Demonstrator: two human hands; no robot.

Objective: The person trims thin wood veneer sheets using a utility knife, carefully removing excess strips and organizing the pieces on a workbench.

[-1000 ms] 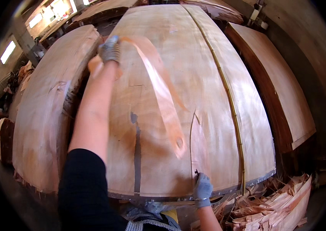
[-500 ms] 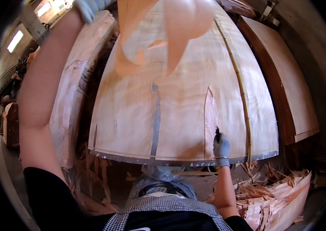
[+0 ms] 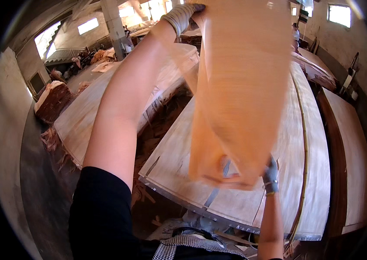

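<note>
My left hand, in a pale striped glove, is raised high at arm's length and grips the upper edge of a thin orange-tan wood veneer sheet. The sheet hangs down in front of me, blurred by motion, its lower end curled back in a loop. Beneath it lies a broad stack of pale wood veneer with a grey strip on its top. My right hand, in a grey glove, is low over the stack beside the hanging sheet's lower corner. Its fingers look closed, partly hidden by the sheet; what they hold is unclear.
A thin bamboo-like rod lies lengthwise on the stack's right side. Another veneer stack stands to the left, with ragged scraps along it. At the right is a long board-topped stack. A person is far back.
My view has tilted up and swung left. My left hand has lifted the veneer sheet so it hangs in front of me. My right hand stays low over the stack.
</note>
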